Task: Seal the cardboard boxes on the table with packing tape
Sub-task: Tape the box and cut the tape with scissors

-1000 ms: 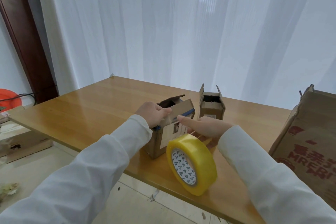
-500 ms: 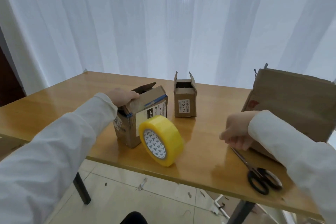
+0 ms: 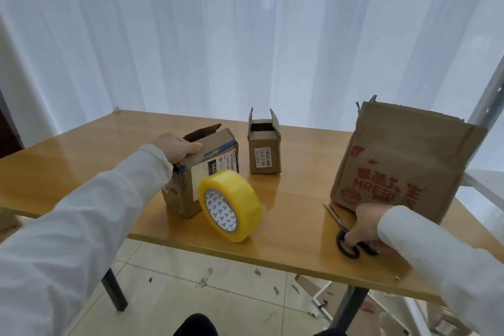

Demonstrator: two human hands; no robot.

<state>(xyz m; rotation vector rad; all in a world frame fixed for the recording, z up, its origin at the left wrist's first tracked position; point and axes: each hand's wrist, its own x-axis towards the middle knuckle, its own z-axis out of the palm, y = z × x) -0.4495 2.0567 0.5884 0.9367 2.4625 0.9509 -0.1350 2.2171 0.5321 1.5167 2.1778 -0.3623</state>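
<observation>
Left hand [image 3: 177,148] gripping labelled box [image 3: 215,169] top; right hand [image 3: 366,222] grasping scissors [image 3: 337,217] handles; tape roll [image 3: 241,199] standing on edge beside it

white curtain [image 3: 245,35] behind | tiled floor [image 3: 163,294] below | scraps [image 3: 306,285] on floor | metal rail [image 3: 488,106] far right

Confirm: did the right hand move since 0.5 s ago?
Yes. The right hand went from the scissors' blade end down to their handles, toward the table's near edge.
</observation>
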